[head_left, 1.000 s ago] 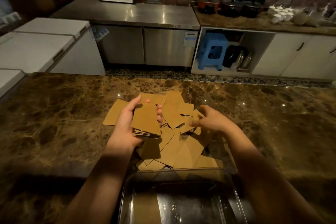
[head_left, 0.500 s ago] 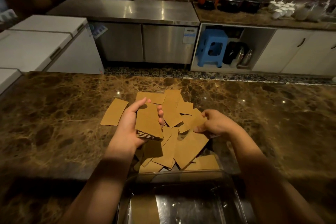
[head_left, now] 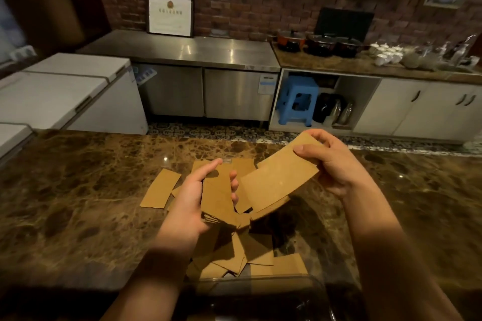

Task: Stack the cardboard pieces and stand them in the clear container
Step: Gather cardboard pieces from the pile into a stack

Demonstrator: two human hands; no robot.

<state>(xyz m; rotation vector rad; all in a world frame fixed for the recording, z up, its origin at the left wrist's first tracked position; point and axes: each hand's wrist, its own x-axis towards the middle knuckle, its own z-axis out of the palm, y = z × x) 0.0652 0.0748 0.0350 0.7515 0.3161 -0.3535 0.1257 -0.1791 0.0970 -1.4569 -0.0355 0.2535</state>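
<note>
My left hand low and curled in a clasp, my right hand raised higher, thumb pinching against fingers, both forearms extended forward

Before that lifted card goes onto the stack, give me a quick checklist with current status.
1. Right hand has a firm pinch on the lifted cardboard piece: ok.
2. Left hand grips the cardboard stack: ok.
3. Lifted piece lined up with the stack: not ok, it is tilted and off to the right.
4. Stack edges squared: cannot tell, the lower end looks fanned.
5. Loose pieces remain on the marble counter: not ok, many left.
6. Clear container in reach near the person: ok.
</note>
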